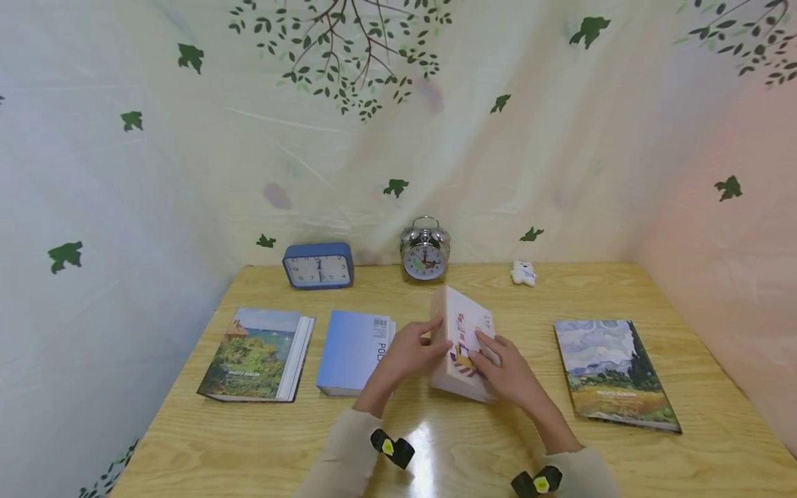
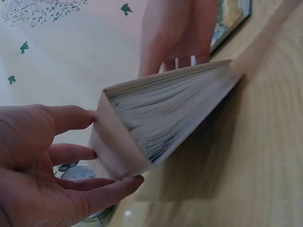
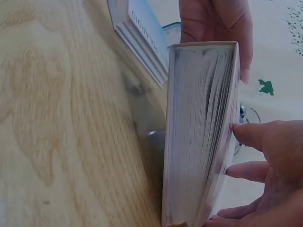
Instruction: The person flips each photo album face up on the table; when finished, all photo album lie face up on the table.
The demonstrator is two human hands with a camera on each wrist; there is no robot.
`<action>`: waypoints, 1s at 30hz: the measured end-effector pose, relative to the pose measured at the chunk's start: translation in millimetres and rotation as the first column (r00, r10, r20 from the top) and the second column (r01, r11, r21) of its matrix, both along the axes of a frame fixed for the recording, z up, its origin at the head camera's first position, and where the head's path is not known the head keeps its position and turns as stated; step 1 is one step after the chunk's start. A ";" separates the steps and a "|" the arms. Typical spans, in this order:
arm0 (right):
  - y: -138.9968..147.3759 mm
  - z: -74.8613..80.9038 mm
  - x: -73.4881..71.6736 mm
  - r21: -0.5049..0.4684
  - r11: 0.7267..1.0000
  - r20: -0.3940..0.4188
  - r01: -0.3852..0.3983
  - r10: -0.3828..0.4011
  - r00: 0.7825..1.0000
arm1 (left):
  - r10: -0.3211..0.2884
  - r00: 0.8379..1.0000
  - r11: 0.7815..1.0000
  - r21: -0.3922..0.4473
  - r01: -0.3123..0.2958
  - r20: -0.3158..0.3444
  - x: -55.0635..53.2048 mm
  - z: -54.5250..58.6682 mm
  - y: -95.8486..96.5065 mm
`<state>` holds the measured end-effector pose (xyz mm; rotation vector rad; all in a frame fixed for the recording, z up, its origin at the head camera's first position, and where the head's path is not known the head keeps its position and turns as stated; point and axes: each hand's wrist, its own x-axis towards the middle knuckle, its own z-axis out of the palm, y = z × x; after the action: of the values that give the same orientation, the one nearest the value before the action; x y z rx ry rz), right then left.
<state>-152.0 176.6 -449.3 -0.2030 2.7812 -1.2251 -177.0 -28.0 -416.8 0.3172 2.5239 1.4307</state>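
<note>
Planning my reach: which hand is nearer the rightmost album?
Right. The right hand is left of the rightmost album, touching the pale book; the left hand is farther left, at the book's spine.

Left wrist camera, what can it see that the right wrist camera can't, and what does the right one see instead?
Only the left wrist view shows a corner of a book with a painted cover.

Only the right wrist view shows the blue POLAROID book and a bit of the blue clock.

Both show the thick pale book with its page edges, the left hand and right hand, the wooden table and the pale backdrop.
</note>
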 end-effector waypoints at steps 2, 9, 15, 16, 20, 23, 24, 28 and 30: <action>2.5 -1.5 0.5 0.047 0.998 0.021 0.028 -0.029 0.999 | 0.016 1.000 1.000 -0.003 -0.016 0.022 2.9 -7.4 3.5; 10.0 -6.5 2.8 0.106 0.993 0.048 0.052 -0.057 0.997 | 0.059 0.998 0.994 -0.088 -0.062 -0.038 10.4 -23.8 17.6; 7.5 -12.0 5.6 0.149 0.988 -0.029 0.041 -0.037 0.999 | 0.079 0.996 0.992 -0.099 -0.083 -0.045 13.2 -30.5 18.2; 6.3 -12.0 6.1 0.150 0.988 -0.038 0.038 -0.032 0.999 | 0.082 0.996 0.992 -0.093 -0.086 -0.042 13.1 -32.2 16.8; 3.3 -11.5 7.6 0.155 0.988 -0.042 0.027 -0.021 0.999 | 0.092 0.995 0.993 -0.076 -0.094 -0.033 12.8 -37.0 9.8; 2.9 -12.0 8.5 0.154 0.988 -0.028 0.025 -0.021 0.999 | 0.105 0.994 0.991 -0.076 -0.106 -0.027 13.2 -37.4 6.9; 3.2 -11.7 8.8 0.146 0.989 -0.018 0.026 -0.024 1.000 | 0.112 0.993 0.990 -0.076 -0.115 -0.033 13.3 -36.8 6.4; 8.3 -9.4 9.3 0.127 0.991 0.006 0.040 -0.041 0.999 | 0.165 0.981 0.981 -0.088 -0.174 -0.103 13.3 -33.8 8.0; 13.7 -7.5 9.1 0.117 0.992 -0.009 0.055 -0.054 0.998 | 0.198 0.964 0.974 -0.078 -0.214 -0.180 12.5 -31.9 10.8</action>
<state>-142.9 190.4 -456.8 -0.1219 2.8706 -1.0690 -164.4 -17.2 -448.7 0.1704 2.8282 1.3991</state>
